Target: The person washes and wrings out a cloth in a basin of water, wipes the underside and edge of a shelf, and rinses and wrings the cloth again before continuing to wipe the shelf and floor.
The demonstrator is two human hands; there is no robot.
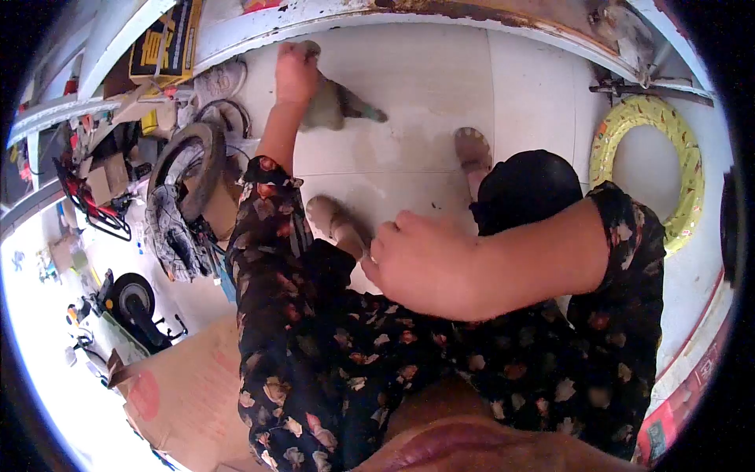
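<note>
Pale tiled floor (429,71), largest thing in view, running from the feet forward to a worn, rust-marked white ledge (362,17). Person low over it, in dark flower-print clothing (409,338); 1 dark-covered knee (531,185) at right.

Behind and left: large brown cardboard (197,393). Far right, on the floor: yellow-wrapped ring (694,165), patterned in small dark and red marks. Left: bare tyre (212,161) leaning over a bundle in black-and-white wrapping (173,244). Further out on that side, 1 small black wheel (134,297) in brighter light. Upper left: black-and-yellow box (167,47).

Grey-green cloth (324,110) ahead and left, between tyre and bare tiles; a darker strip runs out from it to the right, tip greenish. Cannot tell how much of it presses on the floor.

2 tan shoes (334,216), set apart, 1 left and forward of the lap, 1 right.

Left hand (296,72): arm stretched forward, fingers bunched around the cloth's upper part. Right hand (405,256): arm bent across the lap, well apart from the cloth, fingers curled inward; tips hidden, so cannot tell how far closed or whether anything is held.
</note>
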